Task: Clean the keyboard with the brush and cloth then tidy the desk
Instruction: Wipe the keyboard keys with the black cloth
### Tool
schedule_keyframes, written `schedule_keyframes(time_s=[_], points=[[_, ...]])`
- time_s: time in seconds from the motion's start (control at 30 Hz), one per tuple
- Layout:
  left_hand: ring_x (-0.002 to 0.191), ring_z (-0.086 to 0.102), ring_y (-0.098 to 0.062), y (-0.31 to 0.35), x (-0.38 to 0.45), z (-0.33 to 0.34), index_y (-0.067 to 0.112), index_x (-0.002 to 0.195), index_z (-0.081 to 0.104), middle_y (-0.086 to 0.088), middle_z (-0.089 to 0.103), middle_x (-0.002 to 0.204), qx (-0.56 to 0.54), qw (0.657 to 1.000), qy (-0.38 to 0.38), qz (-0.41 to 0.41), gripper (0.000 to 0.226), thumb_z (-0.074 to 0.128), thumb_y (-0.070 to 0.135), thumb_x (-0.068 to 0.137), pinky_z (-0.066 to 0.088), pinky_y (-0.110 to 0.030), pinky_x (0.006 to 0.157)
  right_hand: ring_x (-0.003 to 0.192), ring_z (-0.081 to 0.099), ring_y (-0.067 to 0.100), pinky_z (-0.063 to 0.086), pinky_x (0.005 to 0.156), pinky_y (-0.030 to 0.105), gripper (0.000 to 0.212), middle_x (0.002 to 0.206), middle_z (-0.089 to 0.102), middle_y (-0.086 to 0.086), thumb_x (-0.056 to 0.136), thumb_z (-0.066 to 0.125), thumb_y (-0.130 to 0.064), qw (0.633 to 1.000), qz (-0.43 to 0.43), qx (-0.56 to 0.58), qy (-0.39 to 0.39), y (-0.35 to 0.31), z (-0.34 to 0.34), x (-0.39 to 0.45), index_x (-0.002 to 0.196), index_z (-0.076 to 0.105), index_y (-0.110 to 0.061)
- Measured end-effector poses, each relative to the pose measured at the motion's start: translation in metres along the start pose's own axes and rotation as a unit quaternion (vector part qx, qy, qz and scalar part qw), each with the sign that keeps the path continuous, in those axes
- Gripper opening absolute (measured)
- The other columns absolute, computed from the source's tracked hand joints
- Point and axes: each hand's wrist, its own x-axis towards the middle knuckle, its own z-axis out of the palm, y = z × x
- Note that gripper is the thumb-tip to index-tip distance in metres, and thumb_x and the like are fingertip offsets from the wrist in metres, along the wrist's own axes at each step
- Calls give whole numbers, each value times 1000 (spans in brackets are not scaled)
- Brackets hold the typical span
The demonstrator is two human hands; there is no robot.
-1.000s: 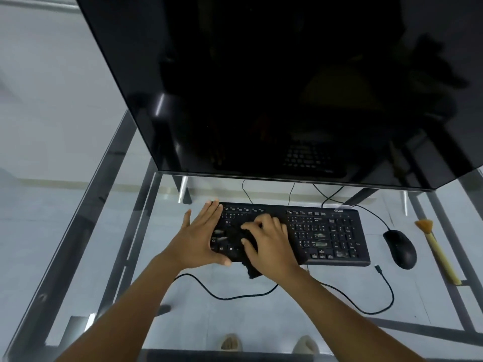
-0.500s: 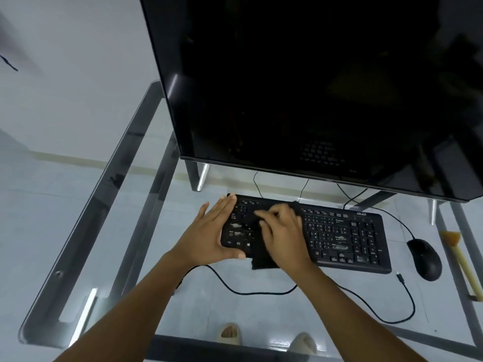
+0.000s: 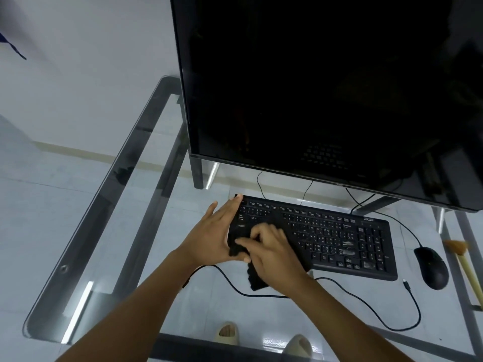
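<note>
A black keyboard (image 3: 337, 236) lies on the glass desk (image 3: 125, 194) under the monitor. My left hand (image 3: 211, 233) lies flat against the keyboard's left end, fingers straight, thumb along the front edge. My right hand (image 3: 271, 250) presses a black cloth (image 3: 257, 279) onto the keyboard's left keys; part of the cloth hangs past the front edge. A wooden-handled brush (image 3: 464, 259) lies at the far right of the desk, away from both hands.
A large dark monitor (image 3: 326, 87) overhangs the back of the desk. A black mouse (image 3: 432, 267) sits right of the keyboard. A loose black cable (image 3: 366, 304) loops along the desk front. My two feet in pale slippers (image 3: 228, 333) show through the glass.
My right hand has slid the cloth toward the keyboard's left front corner, close to my left thumb. My left hand stays at the keyboard's left end. The view has shifted left.
</note>
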Motion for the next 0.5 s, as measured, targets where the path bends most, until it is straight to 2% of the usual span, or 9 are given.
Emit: schedule_keyframes(time_s=[0.03,0.13,0.17,0.3,0.33,0.43,0.47,0.5], points=[[145,-2,1,1,0,0,20,152,-8,8,6,161,-4,1000,-2,-3,132,68,77,61,-3,-39,121,80,51,21,42,71,33,30,92,54,3,88,49,-21,1000,5,-9,4,5,-2,3,109,71,-24],[145,-2,2,3,0,0,24,152,-9,12,4,160,-17,1000,-6,-17,132,70,74,60,-5,-37,120,87,53,22,45,76,38,31,96,54,3,86,57,-10,986,136,-3,97,22,-1,14,112,71,-21],[145,-2,3,3,0,1,24,152,-9,13,4,159,-19,1000,-4,-16,132,71,73,60,-5,-37,120,88,53,22,45,77,40,32,96,53,3,85,58,-8,983,152,6,105,19,1,15,112,71,-21],[145,0,2,0,0,0,20,152,-7,8,8,160,-5,1000,6,-8,129,73,66,63,-1,-40,121,81,51,20,44,69,35,28,92,53,2,87,55,-16,1000,2,2,-7,-4,2,8,109,70,-23],[145,1,1,0,0,0,20,152,-7,8,9,160,-4,1000,5,-12,129,73,67,62,-1,-40,121,81,52,21,46,70,36,28,92,54,3,86,59,-13,1000,8,-3,-1,1,-1,11,109,71,-23],[145,6,0,3,0,1,24,152,-7,10,14,159,-13,1000,5,-21,129,72,71,60,-4,-37,121,87,55,23,50,79,42,30,96,55,5,85,65,-6,977,182,11,106,19,-4,25,110,72,-20],[145,8,0,2,0,1,25,152,-6,11,15,159,-15,1000,8,-21,129,72,71,61,-4,-36,120,88,55,24,49,81,42,29,97,55,5,86,64,-7,968,216,17,124,18,-2,26,110,72,-19],[145,9,0,2,-1,2,25,152,-6,11,16,159,-15,1000,12,-20,128,72,70,61,-4,-35,121,89,55,25,48,81,41,29,97,55,5,86,63,-7,971,208,17,119,11,1,26,110,71,-20]])
